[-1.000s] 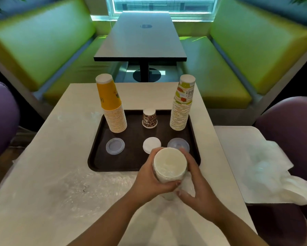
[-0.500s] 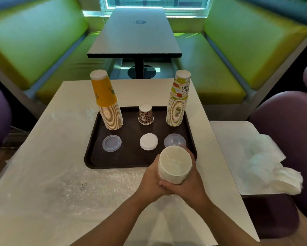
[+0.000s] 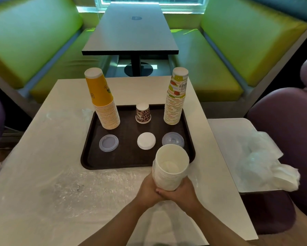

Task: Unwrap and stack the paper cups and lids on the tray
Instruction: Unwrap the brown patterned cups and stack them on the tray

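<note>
1. Both hands cup the bottom of a white cup stack, mouth up and tilted toward the camera. Left hand wraps the lower left side, right hand the lower right; the fingers meet under the base. Judgement: a two-handed hold keeps the nested cups from sliding apart while clear film comes off. Film on the stack itself: cannot tell.
2. The stack sits above the hands, at 12 o'clock from the knuckles, over the near right edge of the brown tray.
3. On the tray: yellow cup stack at 10 o'clock, inverted; fruit-print cup stack at 2 o'clock, inverted; a leopard-print cup between them. Judgement: cups go in the far row, lids in the near row.
4. Near row: clear lid at 8 o'clock, white lid centre, domed clear lid just beyond the held stack.
5. Discarded plastic wrap lies on the side table at 3 o'clock, well apart from the tray.
</note>
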